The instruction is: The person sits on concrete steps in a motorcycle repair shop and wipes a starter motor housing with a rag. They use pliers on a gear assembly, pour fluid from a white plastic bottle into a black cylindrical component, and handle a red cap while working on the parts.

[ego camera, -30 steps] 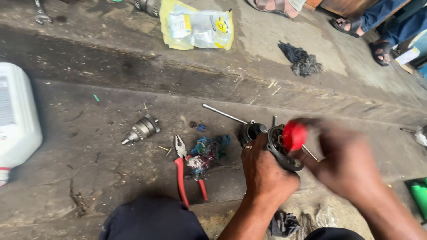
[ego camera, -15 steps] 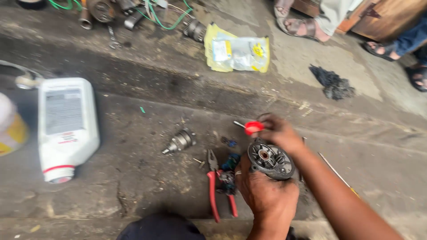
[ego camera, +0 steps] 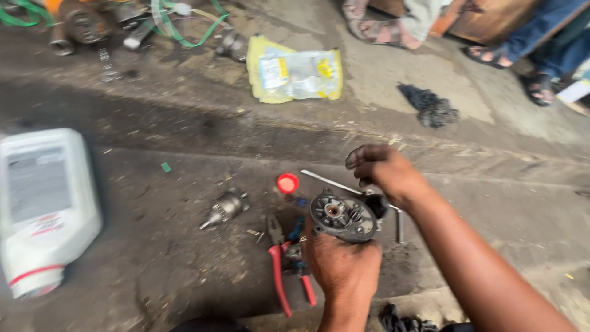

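From the head view, the left hand (ego camera: 344,264) gripped a round metal housing (ego camera: 343,215) near the middle of a stained, gritty concrete floor (ego camera: 184,276). The right hand (ego camera: 384,172) hovered at its one o'clock, fingers loosely curled, holding nothing I could see. A red cap (ego camera: 287,183) lay at ten o'clock, red-handled pliers (ego camera: 279,276) at eight, a white jug (ego camera: 43,209) at nine. A yellow packet (ego camera: 295,75) sat at twelve, sandalled feet (ego camera: 381,27) beyond.

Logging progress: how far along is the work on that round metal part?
Done: red cap lies on the ground. In hand: left hand grips the round housing, open face up; right hand hovers over it. Left: small geared piece and pliers lie untouched.
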